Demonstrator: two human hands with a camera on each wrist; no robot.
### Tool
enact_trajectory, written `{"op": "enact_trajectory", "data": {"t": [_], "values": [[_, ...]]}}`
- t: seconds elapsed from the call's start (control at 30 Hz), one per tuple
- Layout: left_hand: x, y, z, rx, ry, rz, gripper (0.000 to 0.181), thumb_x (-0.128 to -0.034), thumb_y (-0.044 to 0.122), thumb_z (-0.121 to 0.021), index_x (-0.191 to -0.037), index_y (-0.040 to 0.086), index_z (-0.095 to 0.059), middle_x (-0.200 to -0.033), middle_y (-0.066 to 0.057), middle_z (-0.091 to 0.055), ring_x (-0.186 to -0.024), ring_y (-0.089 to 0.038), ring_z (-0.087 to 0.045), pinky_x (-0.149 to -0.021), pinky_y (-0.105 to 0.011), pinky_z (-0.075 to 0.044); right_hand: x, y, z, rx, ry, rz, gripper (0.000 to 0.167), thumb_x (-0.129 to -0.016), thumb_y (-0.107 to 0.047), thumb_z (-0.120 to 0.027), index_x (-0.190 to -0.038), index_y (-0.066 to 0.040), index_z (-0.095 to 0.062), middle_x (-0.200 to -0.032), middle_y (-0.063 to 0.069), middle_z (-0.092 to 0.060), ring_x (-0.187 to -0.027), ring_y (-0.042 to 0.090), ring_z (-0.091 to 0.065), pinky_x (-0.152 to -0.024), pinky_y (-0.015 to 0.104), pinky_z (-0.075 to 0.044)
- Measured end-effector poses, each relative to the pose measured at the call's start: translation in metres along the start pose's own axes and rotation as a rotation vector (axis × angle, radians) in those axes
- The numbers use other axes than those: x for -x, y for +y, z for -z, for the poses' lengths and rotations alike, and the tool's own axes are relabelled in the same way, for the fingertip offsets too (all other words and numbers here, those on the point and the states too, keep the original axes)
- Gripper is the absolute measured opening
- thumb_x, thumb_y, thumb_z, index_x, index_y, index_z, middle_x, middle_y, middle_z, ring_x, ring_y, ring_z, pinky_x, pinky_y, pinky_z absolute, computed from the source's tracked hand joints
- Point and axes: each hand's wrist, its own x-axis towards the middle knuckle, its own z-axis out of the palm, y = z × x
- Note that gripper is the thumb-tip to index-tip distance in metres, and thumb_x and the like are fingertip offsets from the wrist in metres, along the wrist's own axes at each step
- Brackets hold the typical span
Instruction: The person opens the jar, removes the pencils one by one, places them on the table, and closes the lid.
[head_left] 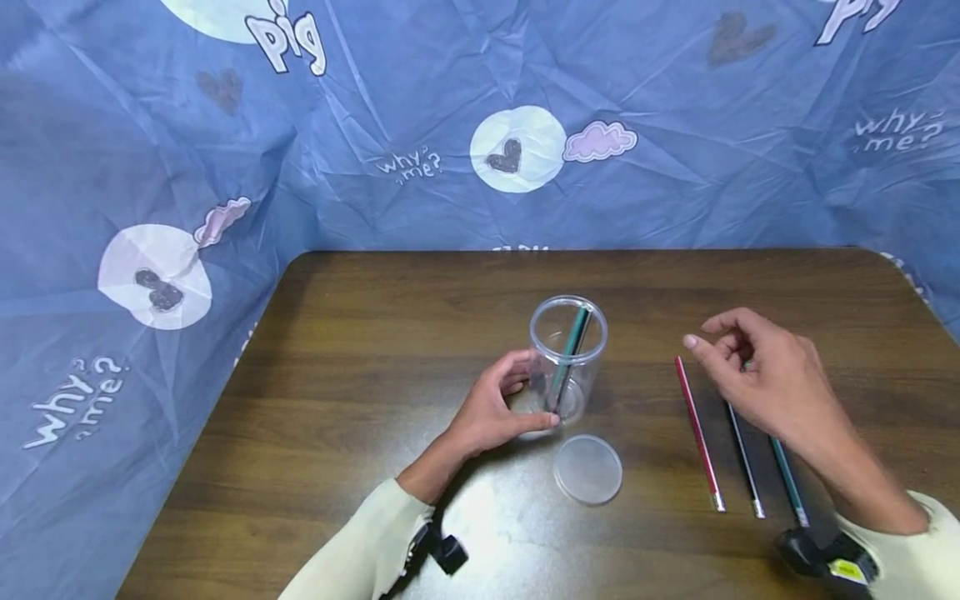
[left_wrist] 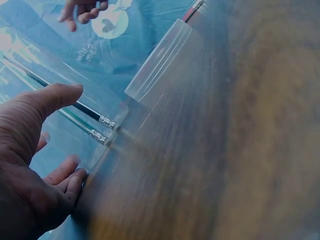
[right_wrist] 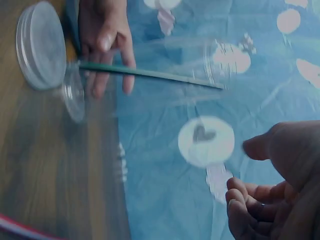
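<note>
My left hand (head_left: 495, 408) grips the lower side of a clear plastic jar (head_left: 588, 375), fingers behind and thumb in front. The jar stands upright with its top uncovered. A green pencil (left_wrist: 75, 121) and a black pencil (left_wrist: 89, 110) lean inside it, eraser ends down. My right hand (head_left: 776, 383) hovers over the table to the right of the jar, fingers loosely bent and holding nothing. Beneath and beside it lie a red pencil (head_left: 699, 433), a black pencil (head_left: 744, 458) and a green pencil (head_left: 788, 482), partly covered by this hand.
A round translucent lid (head_left: 588, 470) lies flat just in front of the jar. The brown wooden table (head_left: 360, 350) has rounded far corners. Behind and to the left hangs a blue printed cloth (head_left: 420, 83).
</note>
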Motion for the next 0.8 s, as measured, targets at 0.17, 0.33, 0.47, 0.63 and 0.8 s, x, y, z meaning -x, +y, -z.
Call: {"op": "enact_trajectory", "data": {"t": [0.17, 0.33, 0.47, 0.63, 0.8], "values": [[-0.006, -0.024, -0.001, -0.015, 0.014, -0.007, 0.074, -0.0699, -0.001, -0.088, -0.135, 0.002, -0.053, -0.13, -0.017, -0.061, -0.123, -0.03, -0.055, -0.107, -0.047, -0.041, -0.005, -0.023, -0.005, -0.057, 0.011, 0.035, 0.017, -0.097, -0.028, -0.065, -0.1, -0.012, -0.067, -0.08, -0.001, -0.064, -0.066, 0.006, -0.056, -0.057, 0.016, -0.041], [-0.006, -0.028, 0.001, -0.034, 0.014, 0.003, 0.073, -0.07, 0.005, -0.09, -0.134, 0.007, -0.055, -0.129, -0.009, -0.063, -0.121, -0.022, -0.057, -0.106, -0.041, -0.044, -0.012, -0.044, -0.011, -0.07, -0.025, 0.072, 0.02, -0.098, -0.032, -0.062, -0.104, -0.013, -0.066, -0.085, -0.002, -0.067, -0.073, 0.012, -0.061, -0.062, 0.023, -0.046], [-0.005, -0.029, 0.001, -0.027, 0.012, 0.003, 0.072, -0.0704, 0.006, -0.09, -0.134, 0.007, -0.056, -0.129, -0.009, -0.063, -0.121, -0.022, -0.057, -0.106, -0.041, -0.043, -0.018, -0.054, -0.017, -0.096, -0.04, 0.107, 0.021, -0.098, -0.032, -0.063, -0.105, -0.012, -0.066, -0.087, 0.0, -0.068, -0.076, 0.015, -0.062, -0.062, 0.028, -0.048], [-0.005, -0.03, 0.0, -0.01, 0.009, -0.02, 0.071, -0.0713, 0.006, -0.089, -0.133, 0.007, -0.056, -0.129, -0.011, -0.063, -0.122, -0.025, -0.057, -0.105, -0.045, -0.043, -0.024, -0.061, -0.024, -0.111, -0.053, 0.122, 0.022, -0.096, -0.031, -0.066, -0.105, -0.011, -0.066, -0.086, -0.001, -0.068, -0.076, 0.015, -0.063, -0.065, 0.031, -0.049], [-0.006, -0.03, -0.001, -0.027, 0.012, -0.023, 0.07, -0.0712, 0.005, -0.089, -0.133, 0.006, -0.055, -0.128, -0.011, -0.063, -0.121, -0.024, -0.057, -0.105, -0.044, -0.044, -0.029, -0.065, -0.028, -0.12, -0.072, 0.104, 0.025, -0.094, -0.033, -0.069, -0.103, -0.01, -0.065, -0.086, 0.0, -0.069, -0.076, 0.015, -0.064, -0.068, 0.037, -0.049]]}}
